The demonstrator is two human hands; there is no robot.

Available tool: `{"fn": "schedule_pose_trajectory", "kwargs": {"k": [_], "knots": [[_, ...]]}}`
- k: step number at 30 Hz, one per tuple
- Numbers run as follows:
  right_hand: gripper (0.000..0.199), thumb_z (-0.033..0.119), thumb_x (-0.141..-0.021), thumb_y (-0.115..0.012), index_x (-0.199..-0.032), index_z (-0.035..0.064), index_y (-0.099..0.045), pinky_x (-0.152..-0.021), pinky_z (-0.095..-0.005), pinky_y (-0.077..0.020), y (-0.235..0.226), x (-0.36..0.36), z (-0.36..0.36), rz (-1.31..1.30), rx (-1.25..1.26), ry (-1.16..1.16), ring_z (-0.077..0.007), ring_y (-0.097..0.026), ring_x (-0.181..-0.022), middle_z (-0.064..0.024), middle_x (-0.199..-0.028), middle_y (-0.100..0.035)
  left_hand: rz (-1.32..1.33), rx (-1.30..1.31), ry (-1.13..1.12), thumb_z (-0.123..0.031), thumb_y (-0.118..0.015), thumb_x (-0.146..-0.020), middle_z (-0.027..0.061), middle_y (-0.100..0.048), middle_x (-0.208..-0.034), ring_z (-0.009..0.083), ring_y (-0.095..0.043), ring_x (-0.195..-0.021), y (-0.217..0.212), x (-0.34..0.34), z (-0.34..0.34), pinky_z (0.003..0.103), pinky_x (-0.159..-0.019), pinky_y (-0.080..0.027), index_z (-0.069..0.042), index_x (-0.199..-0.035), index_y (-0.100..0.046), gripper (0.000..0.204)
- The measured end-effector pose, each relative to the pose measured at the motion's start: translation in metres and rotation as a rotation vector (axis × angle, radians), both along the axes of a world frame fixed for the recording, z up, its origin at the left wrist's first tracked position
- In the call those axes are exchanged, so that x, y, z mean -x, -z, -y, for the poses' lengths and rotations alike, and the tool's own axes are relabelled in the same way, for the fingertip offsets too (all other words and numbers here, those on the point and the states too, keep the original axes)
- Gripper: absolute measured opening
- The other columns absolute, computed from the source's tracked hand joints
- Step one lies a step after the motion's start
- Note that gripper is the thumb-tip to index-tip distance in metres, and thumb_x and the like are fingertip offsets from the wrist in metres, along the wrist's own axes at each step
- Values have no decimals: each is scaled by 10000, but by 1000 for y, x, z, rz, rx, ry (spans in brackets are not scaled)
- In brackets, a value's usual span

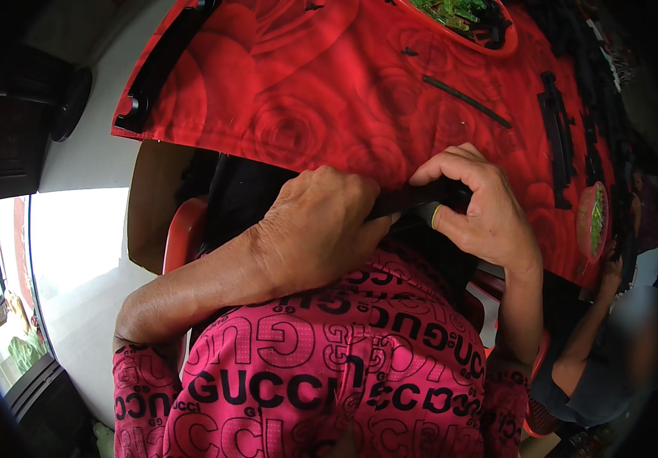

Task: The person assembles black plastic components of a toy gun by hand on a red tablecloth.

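Note:
A long black plastic-looking piece [413, 200] spans the gap between my two hands, just below the table's near edge and in front of my body. Wrapped round its left part, my left hand [320, 217] is closed with the knuckles up. My right hand [489, 208] curls over the other end, thumb underneath and index finger bent above; a narrow yellowish band shows at the thumb. The piece's ends are hidden by my fingers, and its exact kind cannot be made out against the dark background.
A red rose-patterned cloth [291, 114] covers the table. On it lie a thin black strip [466, 101], notched black pieces [556, 141], a long black piece [145, 88] and a red bowl [506, 47] of green bits. At right are a smaller bowl [585, 221] and another person's arm [592, 324].

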State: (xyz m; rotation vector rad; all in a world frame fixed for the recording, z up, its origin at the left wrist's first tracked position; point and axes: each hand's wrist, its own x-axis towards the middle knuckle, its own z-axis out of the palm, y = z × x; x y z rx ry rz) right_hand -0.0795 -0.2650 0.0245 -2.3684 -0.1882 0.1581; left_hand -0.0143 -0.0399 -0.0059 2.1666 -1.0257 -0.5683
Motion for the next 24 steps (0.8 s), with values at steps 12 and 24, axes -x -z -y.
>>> {"fn": "schedule_pose_trajectory", "kwargs": {"k": [12, 24], "knots": [[253, 10, -721, -720, -974, 10, -708, -915, -371, -474, -4, -3, 6, -25, -99, 122, -251, -646, -906, -95, -922, -728, 432, 162, -53, -199, -779, -880, 154, -670, -892, 355, -674, -833, -14, -11, 3, 482, -703, -529, -28, -1026, -673, 248], [208, 45, -739, -715, -942, -2, -711, -886, -358, -477, 5, 1, 25, -84, -150, 239, -202, -636, -894, -81, -909, -726, 92, 332, -73, -214, -745, -931, 158, -686, -925, 345, -696, -864, -2, -33, 3, 434, -761, -553, -13, -1102, -694, 269]]}}
